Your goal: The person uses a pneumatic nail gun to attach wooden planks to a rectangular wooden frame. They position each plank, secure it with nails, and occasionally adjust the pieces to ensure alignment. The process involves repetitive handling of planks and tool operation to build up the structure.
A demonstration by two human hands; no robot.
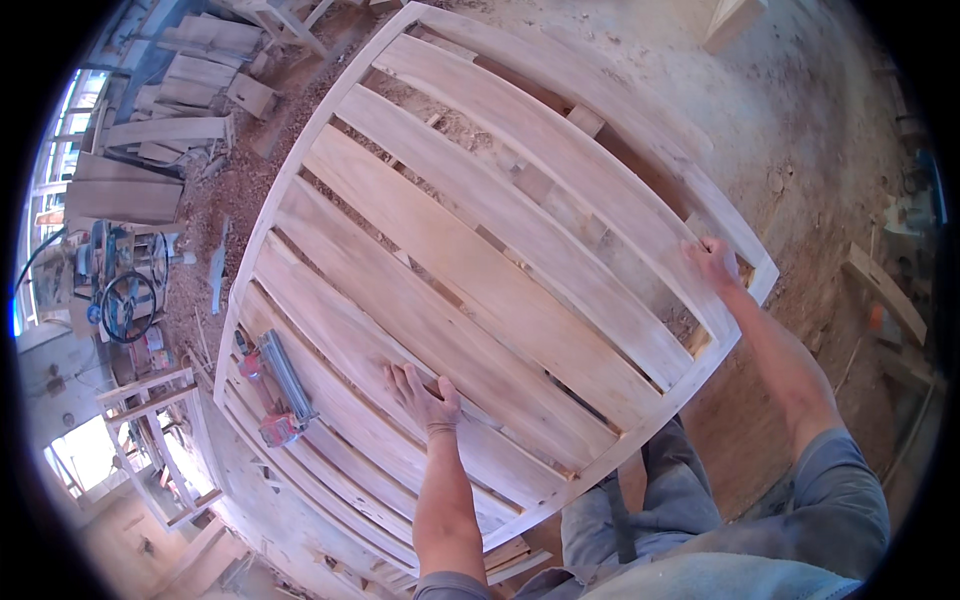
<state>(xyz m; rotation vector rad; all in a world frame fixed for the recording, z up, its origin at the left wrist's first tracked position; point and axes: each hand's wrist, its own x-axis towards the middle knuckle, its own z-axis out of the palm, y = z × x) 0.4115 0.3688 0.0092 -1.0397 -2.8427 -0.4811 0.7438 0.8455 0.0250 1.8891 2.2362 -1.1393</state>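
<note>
A large slatted wooden frame of pale boards lies in front of me, with gaps between its slats. My left hand rests palm down on one of the wide slats, fingers stretched out. On the right, my right hand is closed over the edge of a wooden slat, near that slat's end; its fingertips are partly hidden. A red and grey nail gun lies on the slats to the left of my left hand. Small wood blocks show in the gap under the far slats.
Stacked boards stand at the far left, near a blue machine with a black wheel. A smaller wooden frame stands at the lower left. Loose timber lies on the dusty floor at right, and a beam at the top.
</note>
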